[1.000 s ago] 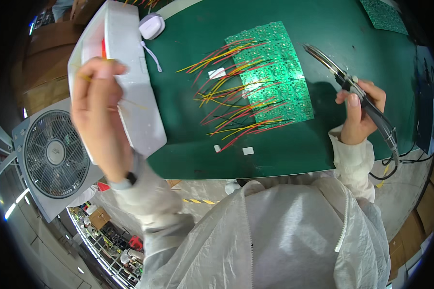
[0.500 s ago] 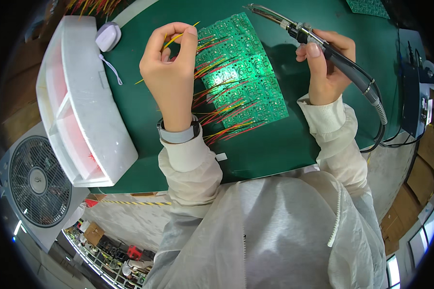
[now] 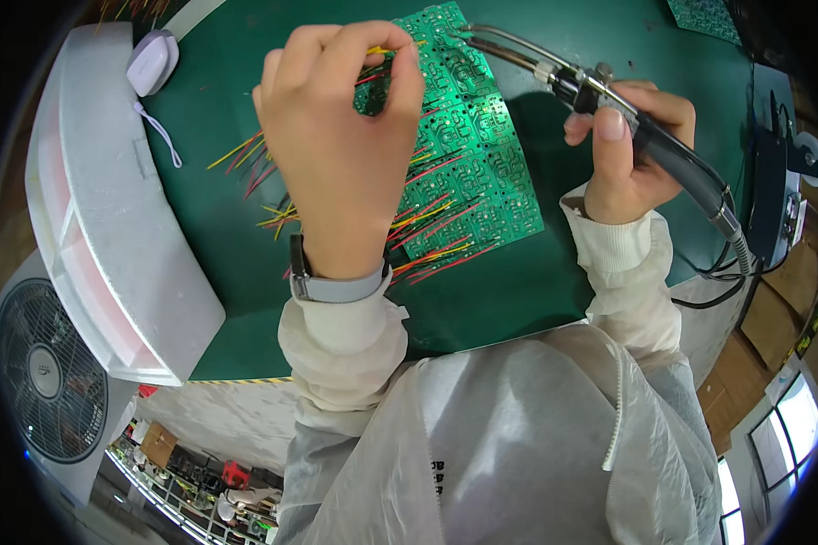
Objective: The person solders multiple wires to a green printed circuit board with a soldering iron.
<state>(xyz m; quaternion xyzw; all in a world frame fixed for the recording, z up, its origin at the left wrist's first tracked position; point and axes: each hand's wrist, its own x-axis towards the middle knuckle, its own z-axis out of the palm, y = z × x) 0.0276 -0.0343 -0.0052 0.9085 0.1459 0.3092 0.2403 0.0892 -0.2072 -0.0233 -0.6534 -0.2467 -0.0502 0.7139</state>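
Yellow wire (image 3: 422,42) nearer green board (image 3: 474,136)

**White jacket with ribbed cuffs, grey band at the left wrist**

A thin, whitish jacket (image 3: 673,454) with a slight sheen covers the torso and arms. Its sleeves are loose and wrinkled, ending in ribbed, cream-white cuffs (image 3: 623,243). A pale toothed zip edge (image 3: 615,409) runs down the front, curving slightly. Small dark markings (image 3: 438,477) show near the middle. The grey wristband (image 3: 341,288) has a dark piece at its side. Both hands (image 3: 336,136) are bare.
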